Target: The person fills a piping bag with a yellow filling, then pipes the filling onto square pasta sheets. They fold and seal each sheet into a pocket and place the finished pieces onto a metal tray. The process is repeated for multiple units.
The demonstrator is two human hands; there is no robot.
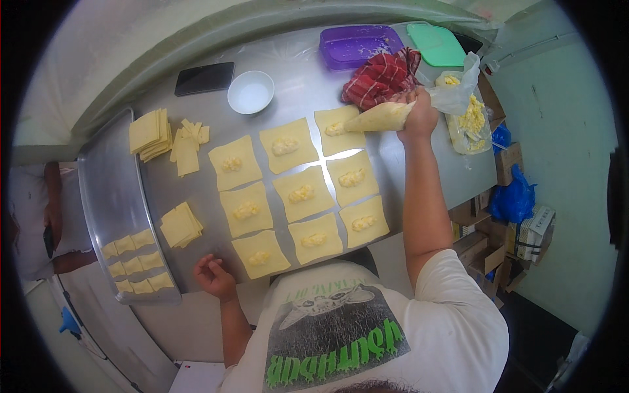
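A person's right hand (419, 118) grips a piping bag (383, 116), fingers closed around it, its tip over a dough square (339, 130) near the steel desk's (295, 85) far edge. The left hand (213, 276) rests at the near edge, fingers loosely curled, empty, beside another filled square (260, 254).
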